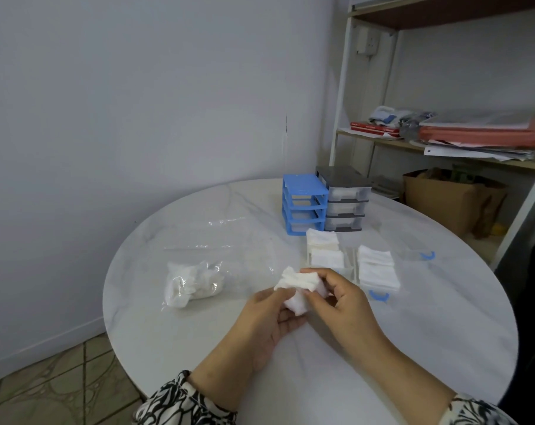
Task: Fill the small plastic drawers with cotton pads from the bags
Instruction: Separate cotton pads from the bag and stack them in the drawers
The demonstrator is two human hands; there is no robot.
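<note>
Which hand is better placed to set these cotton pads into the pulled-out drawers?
Right, probably. Both hands hold the cotton pads, but the right hand is nearer the pulled-out drawers, which lie just beyond it; the left hand is farther from them.

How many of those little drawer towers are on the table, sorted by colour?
Blue drawer tower: 1
Grey drawer tower: 1
Total: 2, standing side by side at the far edge of the table.

It looks like a small home office or storeroom. A white metal shelf unit (382,139) holds red folders and loose papers (474,139). A round white marble desk (199,332) stands on the patterned tile floor (61,381).
</note>
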